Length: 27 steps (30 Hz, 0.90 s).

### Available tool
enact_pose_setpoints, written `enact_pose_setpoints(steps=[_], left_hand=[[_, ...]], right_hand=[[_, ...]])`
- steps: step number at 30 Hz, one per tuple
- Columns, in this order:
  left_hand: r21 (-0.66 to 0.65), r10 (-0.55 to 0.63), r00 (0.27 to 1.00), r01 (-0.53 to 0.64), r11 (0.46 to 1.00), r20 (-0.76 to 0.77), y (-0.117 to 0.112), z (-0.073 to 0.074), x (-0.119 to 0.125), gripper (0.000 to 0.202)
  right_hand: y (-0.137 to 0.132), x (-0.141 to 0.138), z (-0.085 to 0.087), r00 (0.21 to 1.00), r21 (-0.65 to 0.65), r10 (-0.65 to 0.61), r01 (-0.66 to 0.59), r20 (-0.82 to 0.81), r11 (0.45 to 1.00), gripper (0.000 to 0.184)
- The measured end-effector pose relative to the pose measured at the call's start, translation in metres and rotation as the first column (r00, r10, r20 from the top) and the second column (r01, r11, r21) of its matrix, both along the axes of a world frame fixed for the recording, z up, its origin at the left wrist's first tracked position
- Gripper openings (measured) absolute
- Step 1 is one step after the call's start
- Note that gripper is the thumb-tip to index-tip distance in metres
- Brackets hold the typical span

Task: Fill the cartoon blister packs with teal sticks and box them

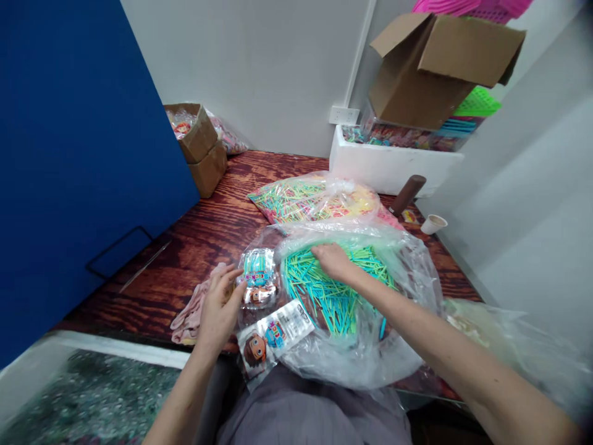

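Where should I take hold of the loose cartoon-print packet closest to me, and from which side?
Probably by the left end of the cartoon-print packet, pinched at the edge beside the printed head, coming from the left. It looks flat and lies slanted, that end nearer you; its right end meets the clear bag of green and blue sticks, where loose film could get caught.

Soft light, blurred lower corners

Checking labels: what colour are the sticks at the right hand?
The sticks are blue and light green; head view.
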<state>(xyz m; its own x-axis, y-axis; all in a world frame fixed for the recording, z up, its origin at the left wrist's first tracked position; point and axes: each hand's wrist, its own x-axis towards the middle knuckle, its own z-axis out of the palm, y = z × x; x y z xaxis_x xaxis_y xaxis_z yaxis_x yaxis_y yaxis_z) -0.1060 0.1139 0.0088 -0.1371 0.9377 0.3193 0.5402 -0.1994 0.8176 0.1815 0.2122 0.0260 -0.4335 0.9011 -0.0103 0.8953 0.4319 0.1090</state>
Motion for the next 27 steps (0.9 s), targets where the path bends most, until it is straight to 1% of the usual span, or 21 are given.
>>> enact_pose_setpoints(steps=[4, 8, 12, 17, 20, 27], left_hand=[[-0.03, -0.037, 0.999, 0.036, 0.999, -0.021, -0.005, 0.001, 0.012, 0.031], [-0.048, -0.096, 0.995, 0.094, 0.994, -0.034, -0.009, 0.002, 0.025, 0.03], [-0.07, -0.139, 0.989, 0.136, 0.988, -0.041, -0.012, 0.002, 0.033, 0.03], [-0.092, -0.156, 0.986, 0.15, 0.984, -0.054, -0.015, 0.0, 0.036, 0.03], [-0.089, -0.155, 0.986, 0.15, 0.985, -0.062, -0.016, 0.001, 0.038, 0.03], [-0.073, -0.154, 0.985, 0.149, 0.986, -0.074, -0.021, 0.003, 0.037, 0.027]], right_hand=[[-0.007, 0.013, 0.009, 0.997, 0.013, 0.032, -0.031, -0.063, 0.999, 0.022], [-0.006, 0.024, 0.017, 0.991, 0.033, 0.044, -0.041, -0.123, 0.999, 0.019], [-0.006, 0.037, 0.018, 0.987, 0.042, 0.034, -0.028, -0.159, 0.999, 0.018], [-0.014, 0.047, 0.011, 0.983, -0.017, 0.01, -0.013, -0.183, 1.0, 0.022], [-0.016, 0.049, 0.009, 0.976, -0.053, -0.023, 0.012, -0.215, 0.999, 0.021], [-0.005, 0.053, 0.014, 0.936, -0.136, -0.104, 0.061, -0.335, 0.989, 0.014]])
